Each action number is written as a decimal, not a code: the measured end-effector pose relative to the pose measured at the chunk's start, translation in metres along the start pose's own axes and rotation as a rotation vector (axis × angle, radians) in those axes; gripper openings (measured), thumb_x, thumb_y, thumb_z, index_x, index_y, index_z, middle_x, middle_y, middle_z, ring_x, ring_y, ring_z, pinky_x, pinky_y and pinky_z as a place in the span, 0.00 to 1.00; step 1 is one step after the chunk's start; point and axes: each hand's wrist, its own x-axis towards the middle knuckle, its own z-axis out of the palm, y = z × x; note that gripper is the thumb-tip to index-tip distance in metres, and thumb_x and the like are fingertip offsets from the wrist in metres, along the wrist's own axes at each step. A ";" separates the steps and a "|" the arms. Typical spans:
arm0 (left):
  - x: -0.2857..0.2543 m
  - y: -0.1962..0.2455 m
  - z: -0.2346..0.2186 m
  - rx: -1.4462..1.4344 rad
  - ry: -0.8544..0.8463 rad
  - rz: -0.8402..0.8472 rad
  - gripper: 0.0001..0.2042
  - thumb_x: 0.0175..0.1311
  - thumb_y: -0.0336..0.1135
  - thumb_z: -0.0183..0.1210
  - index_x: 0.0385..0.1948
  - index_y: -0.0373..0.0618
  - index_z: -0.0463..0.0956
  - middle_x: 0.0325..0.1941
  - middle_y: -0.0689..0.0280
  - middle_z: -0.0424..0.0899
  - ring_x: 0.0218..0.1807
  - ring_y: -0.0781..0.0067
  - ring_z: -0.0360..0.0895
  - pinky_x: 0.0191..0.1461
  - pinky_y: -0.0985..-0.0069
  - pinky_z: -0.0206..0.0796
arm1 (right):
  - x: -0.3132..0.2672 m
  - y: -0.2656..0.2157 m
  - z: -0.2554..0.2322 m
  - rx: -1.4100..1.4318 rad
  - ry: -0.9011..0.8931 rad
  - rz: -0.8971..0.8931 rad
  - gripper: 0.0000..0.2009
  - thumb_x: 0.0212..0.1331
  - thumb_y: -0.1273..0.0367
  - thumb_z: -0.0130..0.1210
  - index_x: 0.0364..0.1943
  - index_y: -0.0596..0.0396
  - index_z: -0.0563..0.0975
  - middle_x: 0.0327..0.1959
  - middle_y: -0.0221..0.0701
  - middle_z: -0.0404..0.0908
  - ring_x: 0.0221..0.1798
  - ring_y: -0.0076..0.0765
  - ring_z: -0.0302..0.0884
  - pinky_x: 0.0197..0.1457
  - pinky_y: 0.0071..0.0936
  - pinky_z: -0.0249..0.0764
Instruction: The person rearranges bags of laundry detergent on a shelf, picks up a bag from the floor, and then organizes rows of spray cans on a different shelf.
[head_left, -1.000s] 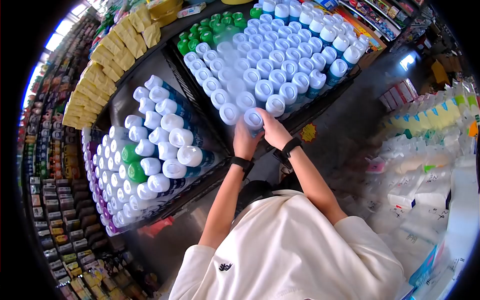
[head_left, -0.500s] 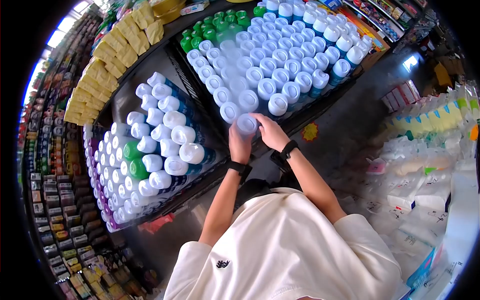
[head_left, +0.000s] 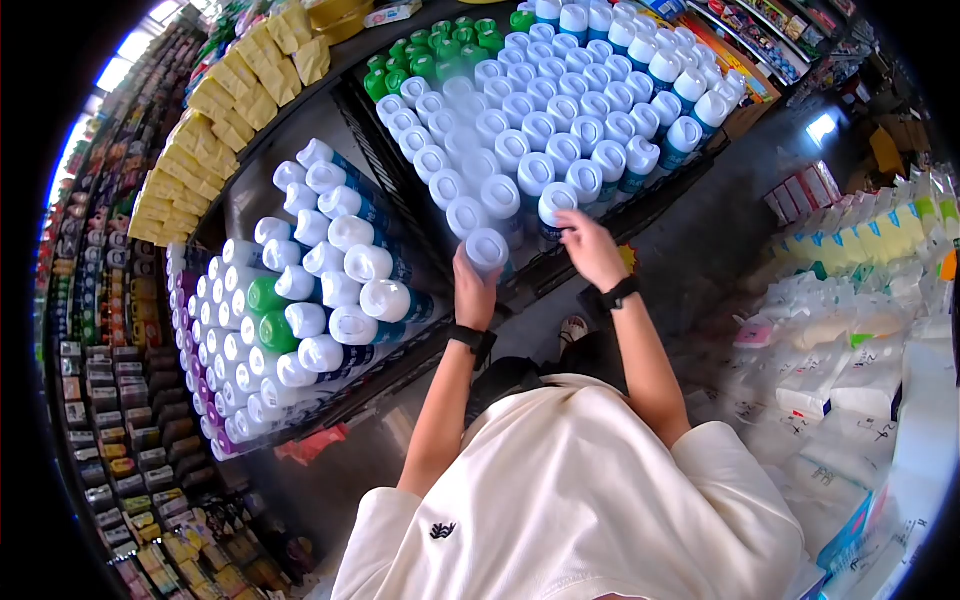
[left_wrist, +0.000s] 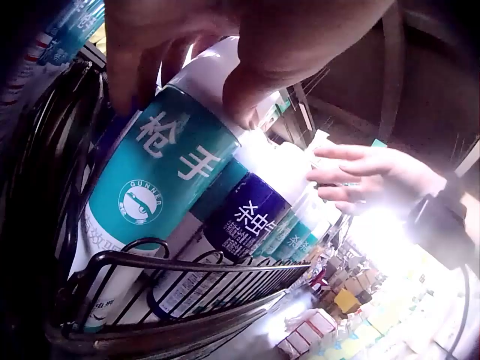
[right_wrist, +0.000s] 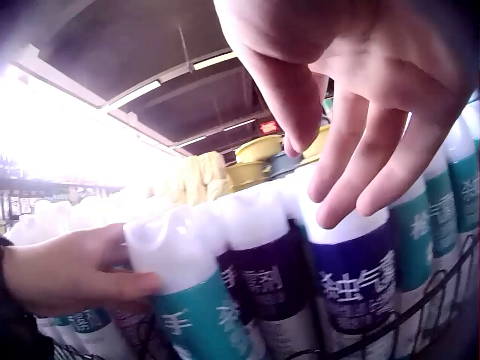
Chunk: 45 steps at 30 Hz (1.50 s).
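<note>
My left hand (head_left: 474, 297) grips the white cap of a teal-labelled insecticide spray can (left_wrist: 161, 180), at the front corner of a wire rack (left_wrist: 187, 262). The can leans in the left wrist view, its lower part behind the rack's front wire. To the right, my right hand (head_left: 595, 255) has its fingers loosely extended, fingertips right at the white cap of a dark blue spray can (right_wrist: 352, 277) in the front row. Rows of similar white-capped cans (head_left: 540, 130) stand behind both hands, with green-capped bottles (head_left: 440, 50) at the back left.
A second rack on the left holds tilted white-capped cans (head_left: 340, 260) and two green caps (head_left: 270, 312). Yellow packs (head_left: 220, 120) line the display behind it. Bagged goods (head_left: 830, 350) cover the right side, and a yellow price tag (head_left: 628, 258) hangs beyond my right hand.
Both hands were on the teal can; my right hand has let go and moved right to the dark blue can. My left hand has shifted slightly left with the teal can.
</note>
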 end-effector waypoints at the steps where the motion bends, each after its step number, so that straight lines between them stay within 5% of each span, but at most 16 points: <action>1: 0.000 -0.001 0.001 0.009 -0.004 0.005 0.33 0.54 0.24 0.64 0.61 0.33 0.56 0.59 0.43 0.67 0.60 0.43 0.68 0.62 0.62 0.62 | 0.000 0.002 -0.012 0.009 0.042 0.100 0.13 0.62 0.73 0.49 0.50 0.55 0.74 0.44 0.43 0.82 0.48 0.49 0.79 0.49 0.38 0.74; 9: 0.002 0.007 0.008 0.051 0.056 0.052 0.35 0.50 0.25 0.68 0.60 0.33 0.57 0.57 0.43 0.68 0.58 0.41 0.69 0.61 0.62 0.64 | 0.001 0.021 -0.024 -0.043 0.161 0.143 0.16 0.59 0.72 0.56 0.52 0.54 0.72 0.42 0.40 0.81 0.44 0.48 0.80 0.46 0.37 0.74; 13: 0.008 0.016 0.004 0.082 0.082 0.064 0.39 0.47 0.29 0.72 0.61 0.34 0.57 0.55 0.44 0.67 0.57 0.40 0.68 0.59 0.61 0.65 | 0.010 0.009 -0.005 -0.262 0.186 -0.040 0.25 0.55 0.69 0.60 0.58 0.50 0.67 0.51 0.41 0.75 0.52 0.49 0.75 0.51 0.42 0.73; 18: 0.012 0.024 0.010 0.084 0.063 -0.090 0.43 0.44 0.32 0.73 0.62 0.35 0.54 0.57 0.46 0.63 0.56 0.42 0.68 0.60 0.61 0.64 | 0.017 0.002 0.016 -0.393 0.230 -0.070 0.37 0.47 0.62 0.68 0.62 0.51 0.61 0.53 0.48 0.68 0.53 0.63 0.71 0.50 0.47 0.73; 24: 0.012 0.011 0.015 0.069 0.071 -0.048 0.40 0.46 0.29 0.71 0.60 0.35 0.53 0.58 0.45 0.60 0.55 0.40 0.69 0.57 0.60 0.66 | 0.027 -0.002 0.030 -0.406 0.152 0.049 0.33 0.47 0.61 0.68 0.56 0.52 0.62 0.47 0.48 0.73 0.47 0.58 0.75 0.44 0.48 0.74; 27: 0.010 0.007 0.011 0.089 0.071 0.009 0.39 0.47 0.28 0.70 0.60 0.34 0.53 0.57 0.44 0.60 0.54 0.38 0.69 0.57 0.60 0.65 | 0.033 0.001 0.028 -0.369 0.132 -0.033 0.32 0.46 0.60 0.68 0.54 0.52 0.63 0.45 0.48 0.75 0.46 0.57 0.75 0.44 0.48 0.74; 45: 0.010 0.004 0.004 0.032 0.039 -0.033 0.39 0.48 0.29 0.71 0.60 0.36 0.54 0.56 0.45 0.61 0.54 0.41 0.68 0.58 0.60 0.65 | 0.039 -0.037 0.014 -0.252 -0.033 -0.041 0.32 0.44 0.56 0.68 0.51 0.53 0.66 0.47 0.45 0.77 0.51 0.55 0.75 0.50 0.45 0.72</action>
